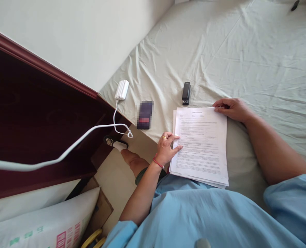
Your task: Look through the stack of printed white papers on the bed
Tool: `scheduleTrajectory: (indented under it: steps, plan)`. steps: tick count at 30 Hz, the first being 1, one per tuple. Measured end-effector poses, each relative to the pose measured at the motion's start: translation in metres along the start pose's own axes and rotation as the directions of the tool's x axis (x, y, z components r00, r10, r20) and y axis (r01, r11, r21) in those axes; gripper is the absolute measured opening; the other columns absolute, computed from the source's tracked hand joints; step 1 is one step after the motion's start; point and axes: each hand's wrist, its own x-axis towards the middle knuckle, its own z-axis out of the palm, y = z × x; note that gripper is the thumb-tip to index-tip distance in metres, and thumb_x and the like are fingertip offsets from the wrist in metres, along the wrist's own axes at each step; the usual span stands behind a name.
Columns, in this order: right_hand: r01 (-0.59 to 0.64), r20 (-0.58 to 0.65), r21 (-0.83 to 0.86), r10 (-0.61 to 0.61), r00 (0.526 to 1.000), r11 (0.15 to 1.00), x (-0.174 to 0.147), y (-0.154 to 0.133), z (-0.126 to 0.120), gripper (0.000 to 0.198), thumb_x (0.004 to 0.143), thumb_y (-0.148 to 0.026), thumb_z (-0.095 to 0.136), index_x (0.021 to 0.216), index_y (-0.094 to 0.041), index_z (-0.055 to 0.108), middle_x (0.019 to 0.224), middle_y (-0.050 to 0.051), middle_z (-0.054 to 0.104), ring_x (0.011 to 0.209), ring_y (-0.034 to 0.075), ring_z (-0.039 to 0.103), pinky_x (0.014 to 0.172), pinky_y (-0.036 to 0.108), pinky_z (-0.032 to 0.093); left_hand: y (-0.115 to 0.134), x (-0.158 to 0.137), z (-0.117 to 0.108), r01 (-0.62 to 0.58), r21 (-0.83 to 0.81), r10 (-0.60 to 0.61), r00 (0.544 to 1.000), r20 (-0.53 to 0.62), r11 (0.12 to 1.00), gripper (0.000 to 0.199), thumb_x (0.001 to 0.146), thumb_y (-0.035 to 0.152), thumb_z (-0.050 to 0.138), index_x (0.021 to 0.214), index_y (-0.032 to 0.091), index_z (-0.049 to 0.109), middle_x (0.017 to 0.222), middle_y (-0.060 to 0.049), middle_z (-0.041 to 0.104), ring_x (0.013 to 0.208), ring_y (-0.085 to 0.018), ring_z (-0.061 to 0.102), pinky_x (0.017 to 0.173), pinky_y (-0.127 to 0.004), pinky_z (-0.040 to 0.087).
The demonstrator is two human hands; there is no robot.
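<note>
Papers [200,144] lay in a squared stack on the bed [258,62], close to its near edge and in front of the person's blue shirt [194,213]. The stack's long axis ran from the person outward, leaning slightly to the left at the far end, with the printed heading at the far short edge, so the text read upright to the person. The left hand [165,148] rested on the left long edge about halfway along, its fingers [175,143] laid flat and loosely spread on the top sheet, gripping nothing. The right hand [232,108] sat at the far right corner, fingers curled over the top edge and pressing the sheets there; whether they pinched any sheet could not be told. A black stapler [186,93] lay just beyond the far edge, well clear of the paper, its length roughly parallel to the stack. To the left, near the bed's side edge, were a dark blurred object [145,114] and a white charger [121,90] whose cable [90,132] dropped off the bed. Beyond and to the right of the stack, the wrinkled sheet stretched away open and bare; on the left, the bed edge lay near the left hand.
</note>
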Motion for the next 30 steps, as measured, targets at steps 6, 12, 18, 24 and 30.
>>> scheduleTrajectory:
  steps: [6,12,18,24,30]
  plan:
    - [-0.011,-0.002,-0.006,0.011,1.0,1.0,-0.0003,0.0002,0.0002,0.039,0.081,-0.06,0.074,0.103,-0.029,0.082,0.091,0.006,0.077,0.075,0.023,0.061,0.077,0.043,0.052,-0.0007,0.0002,0.0003,-0.011,-0.001,0.011,1.0,-0.007,1.0,0.041,0.081,0.033,0.094,0.12,0.026,0.082,0.122,-0.007,0.063,0.118,-0.026,0.069,0.11,-0.044,0.058]
    - [-0.02,-0.003,-0.013,0.02,1.0,1.0,0.0,0.0006,0.0003,0.04,0.081,-0.061,0.074,0.104,-0.03,0.082,0.091,0.006,0.076,0.079,0.026,0.064,0.08,0.044,0.053,-0.0004,0.0006,-0.0004,-0.007,-0.009,0.007,1.0,0.001,1.0,0.041,0.081,0.032,0.094,0.119,0.027,0.082,0.121,-0.007,0.064,0.118,-0.026,0.069,0.111,-0.044,0.059]
    - [-0.025,0.003,-0.019,0.025,1.0,1.0,-0.0005,-0.0006,0.0,0.042,0.081,-0.065,0.073,0.103,-0.03,0.081,0.089,0.006,0.074,0.078,0.026,0.063,0.079,0.044,0.052,-0.0003,0.0005,-0.0001,-0.018,0.002,0.018,1.0,-0.008,1.0,0.04,0.081,0.032,0.094,0.118,0.027,0.082,0.121,-0.007,0.064,0.118,-0.026,0.069,0.109,-0.043,0.06]
    - [-0.025,0.001,-0.007,0.025,1.0,1.0,-0.0001,-0.0013,0.0009,0.041,0.079,-0.063,0.074,0.102,-0.029,0.08,0.09,0.006,0.075,0.076,0.025,0.061,0.078,0.044,0.051,-0.0003,0.0004,0.0005,-0.016,0.005,0.016,1.0,-0.01,1.0,0.041,0.081,0.032,0.094,0.119,0.026,0.082,0.121,-0.007,0.064,0.117,-0.026,0.069,0.109,-0.044,0.06]
    - [-0.023,0.005,-0.013,0.023,1.0,1.0,-0.0001,-0.0013,-0.0001,0.039,0.08,-0.061,0.073,0.102,-0.03,0.08,0.089,0.006,0.074,0.076,0.025,0.06,0.078,0.044,0.05,-0.0001,0.0009,0.0,-0.006,-0.013,0.006,1.0,0.0,1.0,0.041,0.08,0.032,0.094,0.119,0.025,0.083,0.121,-0.008,0.064,0.118,-0.027,0.069,0.109,-0.045,0.059]
